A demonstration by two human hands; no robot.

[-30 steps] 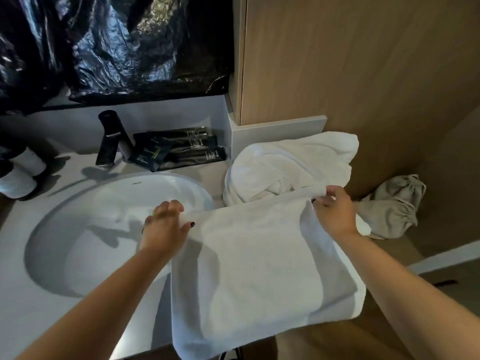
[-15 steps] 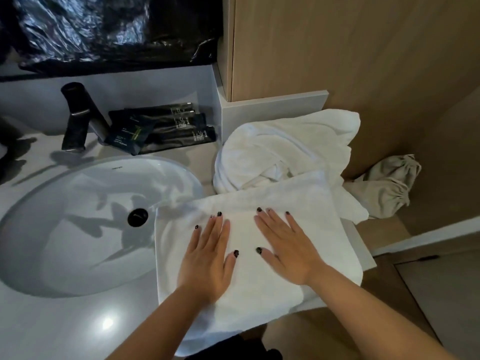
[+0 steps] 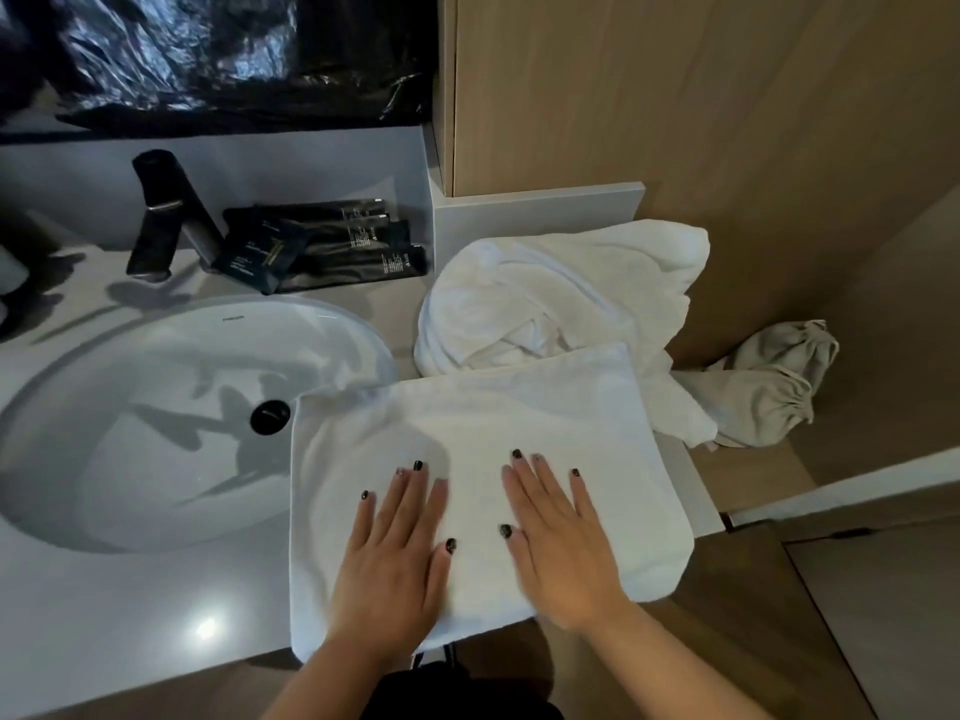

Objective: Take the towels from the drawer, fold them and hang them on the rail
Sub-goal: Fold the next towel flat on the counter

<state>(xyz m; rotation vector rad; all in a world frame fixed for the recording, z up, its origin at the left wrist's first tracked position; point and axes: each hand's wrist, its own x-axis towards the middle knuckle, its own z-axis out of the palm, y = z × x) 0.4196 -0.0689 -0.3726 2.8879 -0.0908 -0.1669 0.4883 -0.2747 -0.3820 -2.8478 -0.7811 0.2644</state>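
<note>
Both hands, which a second ago pinched the far corners of the folded towel [image 3: 519, 428] and drew them over, now lie flat on it; since half a second ago they have barely shifted.

At the far left, a black faucet [image 3: 161, 215] stands behind the white sink [image 3: 156, 423], whose dark drain [image 3: 269, 416] sits near the towel's left edge. Black sachets [image 3: 332, 246] lie stacked just right of the faucet, against the back wall. The folded towel rests on the grey surface [image 3: 104, 615], its left part overhanging the sink rim and its near edge reaching the surface's front edge. The left hand [image 3: 389, 558] presses down on it with straight, relaxed fingers, gripping nothing. The right hand [image 3: 561, 548] lies beside it, close but not touching, fingers likewise straight and spread, palm down on the cloth. Behind the folded towel, touching its far edge, sits a rumpled heap of white towels [image 3: 561, 288] against the wooden panel. At the far right, a beige drawstring bag [image 3: 769, 387] lies crumpled beside that heap.
</note>
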